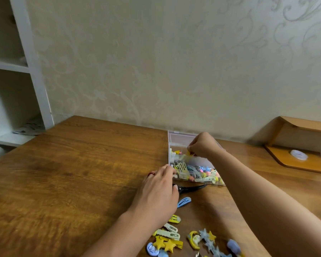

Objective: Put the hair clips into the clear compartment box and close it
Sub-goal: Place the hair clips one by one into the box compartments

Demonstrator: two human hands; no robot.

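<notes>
The clear compartment box (176,140) lies open on the wooden table, its lid tipped back toward the wall, with several coloured clips inside. My right hand (202,144) hovers over the far compartments and pinches a small yellow clip (189,153). My left hand (160,193) rests on the table, fingertips touching the box's near left corner. A long black clip (193,188) lies under that hand, and a blue snap clip (184,202) sits just below it. A pile of loose clips (176,236), with stars and moons, lies near the front edge.
A wooden tray (293,160) at the right holds a white roll of tape (298,155). White shelves (17,71) stand at the far left, beyond the table (72,173). The wallpapered wall runs right behind the box.
</notes>
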